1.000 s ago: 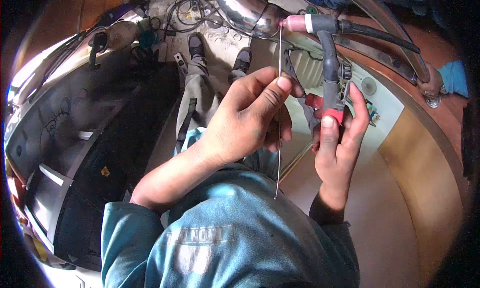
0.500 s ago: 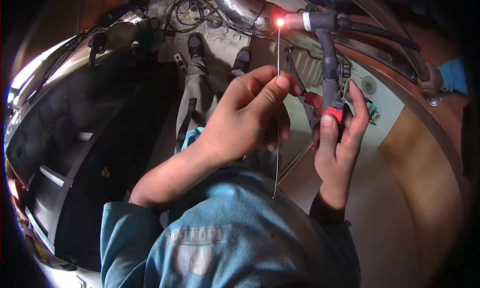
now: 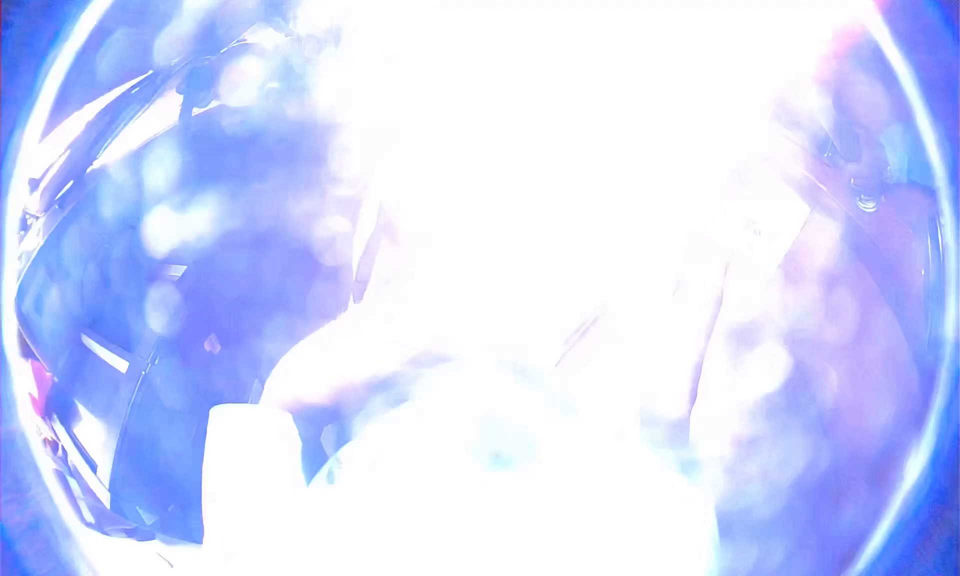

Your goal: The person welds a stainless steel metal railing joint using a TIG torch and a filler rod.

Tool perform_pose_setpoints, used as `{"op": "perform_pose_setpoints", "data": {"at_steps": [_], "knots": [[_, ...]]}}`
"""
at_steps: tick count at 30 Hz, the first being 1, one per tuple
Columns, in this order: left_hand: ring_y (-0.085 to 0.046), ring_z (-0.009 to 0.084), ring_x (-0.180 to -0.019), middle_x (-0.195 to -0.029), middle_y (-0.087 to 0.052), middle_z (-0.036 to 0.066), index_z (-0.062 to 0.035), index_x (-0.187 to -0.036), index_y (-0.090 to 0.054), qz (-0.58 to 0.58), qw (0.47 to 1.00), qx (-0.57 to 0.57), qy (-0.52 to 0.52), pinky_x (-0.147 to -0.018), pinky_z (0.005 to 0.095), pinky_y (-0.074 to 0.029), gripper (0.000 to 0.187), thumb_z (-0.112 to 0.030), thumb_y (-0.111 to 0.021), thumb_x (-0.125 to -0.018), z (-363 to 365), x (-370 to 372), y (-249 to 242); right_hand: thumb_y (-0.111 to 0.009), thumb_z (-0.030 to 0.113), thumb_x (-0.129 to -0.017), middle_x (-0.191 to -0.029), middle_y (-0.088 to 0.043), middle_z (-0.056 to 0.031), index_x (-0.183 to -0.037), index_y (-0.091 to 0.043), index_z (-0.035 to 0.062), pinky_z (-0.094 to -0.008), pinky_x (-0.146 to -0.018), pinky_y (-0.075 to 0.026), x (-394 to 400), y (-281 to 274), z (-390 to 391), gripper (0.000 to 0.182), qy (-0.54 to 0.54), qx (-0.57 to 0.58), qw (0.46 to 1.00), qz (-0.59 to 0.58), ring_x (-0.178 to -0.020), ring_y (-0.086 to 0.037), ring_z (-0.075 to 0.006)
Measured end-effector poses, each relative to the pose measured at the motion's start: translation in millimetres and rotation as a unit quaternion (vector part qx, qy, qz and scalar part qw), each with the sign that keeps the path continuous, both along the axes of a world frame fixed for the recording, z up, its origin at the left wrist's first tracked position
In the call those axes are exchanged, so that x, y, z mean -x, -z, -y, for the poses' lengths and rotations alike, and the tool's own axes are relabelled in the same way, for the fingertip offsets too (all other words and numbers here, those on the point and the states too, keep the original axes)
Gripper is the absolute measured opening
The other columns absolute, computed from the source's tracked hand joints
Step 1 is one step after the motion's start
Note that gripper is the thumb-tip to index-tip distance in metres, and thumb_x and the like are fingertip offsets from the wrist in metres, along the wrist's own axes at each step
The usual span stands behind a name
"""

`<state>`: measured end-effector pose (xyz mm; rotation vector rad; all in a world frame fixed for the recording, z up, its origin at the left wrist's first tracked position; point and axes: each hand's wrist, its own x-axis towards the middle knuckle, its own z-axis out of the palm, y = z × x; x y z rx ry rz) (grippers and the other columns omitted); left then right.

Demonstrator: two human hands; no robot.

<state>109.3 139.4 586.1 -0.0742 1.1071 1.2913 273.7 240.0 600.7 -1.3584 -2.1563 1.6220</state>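
Observation:
White-blue glare floods the middle of the head view and swallows both my hands, so their fingers cannot be made out. My left forearm (image 3: pixel 325 361) shows as a pale shape rising from the washed-out left sleeve (image 3: pixel 250 476). Of my right arm only a faint edge near the right of the glare can be followed. Half a second ago my left hand pinched a thin filler rod and my right hand gripped a TIG welding torch at a shiny metal pipe. Rod, torch and pipe are all lost in the white now.
Dark panels (image 3: pixel 150 446) with pale strips stand at the left, tinted blue. Bright curved metal (image 3: pixel 110 126) lies at upper left. At the far right another person's blue sleeve (image 3: pixel 908 156) shows faintly, above a small round metal fitting (image 3: pixel 867 203).
A red glow at the torch tip has given way to intense light that whites out the view. My left forearm and sleeve keep about the same place.

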Motion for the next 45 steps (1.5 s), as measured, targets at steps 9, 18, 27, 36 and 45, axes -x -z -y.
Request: {"op": "perform_pose_setpoints", "data": {"at_steps": [9,18,27,36,45], "knots": [[-0.051,0.0116,-0.037,-0.054,-0.059,0.007,-0.0044,-0.107,-0.058,-0.013,1.0,-0.001,-0.002,-0.037,0.021,-0.038,0.038,-0.04,-0.046,-0.103,1.4,-0.3,0.8,-0.051,0.01,-0.099,-0.113,-0.06,-0.0138,-0.147,-0.026,0.0038,-0.0291,-0.08,-0.047,1.6,-0.9,1.4,0.054,0.015,0.022,0.999,-0.018,-0.087,-0.056,-0.0146],[-0.05,0.0113,-0.036,-0.054,-0.058,0.007,-0.0047,-0.106,-0.058,-0.018,1.0,0.002,-0.003,-0.036,0.0214,-0.038,0.037,-0.039,-0.045,-0.103,0.7,-0.6,-0.3,-0.05,0.009,-0.099,-0.113,-0.06,-0.0136,-0.147,-0.026,0.0035,-0.0291,-0.08,-0.047,-0.3,-0.6,0.7,0.054,0.0,-0.001,1.0,-0.012,-0.087,-0.056,-0.0152],[-0.051,0.0092,-0.041,-0.056,-0.058,0.005,-0.0046,-0.103,-0.058,-0.007,1.0,0.005,0.008,-0.04,0.021,-0.039,0.033,-0.034,-0.043,-0.105,1.3,3.0,-2.1,-0.051,0.009,-0.099,-0.104,-0.063,-0.0107,-0.145,-0.029,0.0018,-0.0285,-0.078,-0.047,1.4,0.1,3.2,0.051,0.016,0.006,1.0,-0.019,-0.086,-0.057,-0.015],[-0.051,0.0094,-0.038,-0.054,-0.057,0.005,-0.0045,-0.105,-0.058,-0.022,1.0,0.0,0.004,-0.036,0.0203,-0.037,0.035,-0.037,-0.045,-0.103,0.6,2.1,0.3,-0.049,0.016,-0.1,-0.093,-0.063,-0.0075,-0.147,-0.024,0.0081,-0.0211,-0.055,-0.04,-0.4,3.0,4.3,0.054,0.012,0.0,1.0,-0.01,-0.062,-0.048,-0.0071],[-0.05,0.0103,-0.038,-0.054,-0.057,0.006,-0.0037,-0.106,-0.058,-0.037,0.999,0.006,0.018,-0.036,0.0209,-0.036,0.037,-0.038,-0.045,-0.103,1.4,3.5,2.4,-0.049,0.014,-0.1,-0.091,-0.06,-0.0056,-0.147,-0.026,0.0092,-0.0213,-0.054,-0.039,2.3,1.2,10.5,0.053,0.046,0.035,0.998,-0.013,-0.061,-0.046,-0.0063]]}}
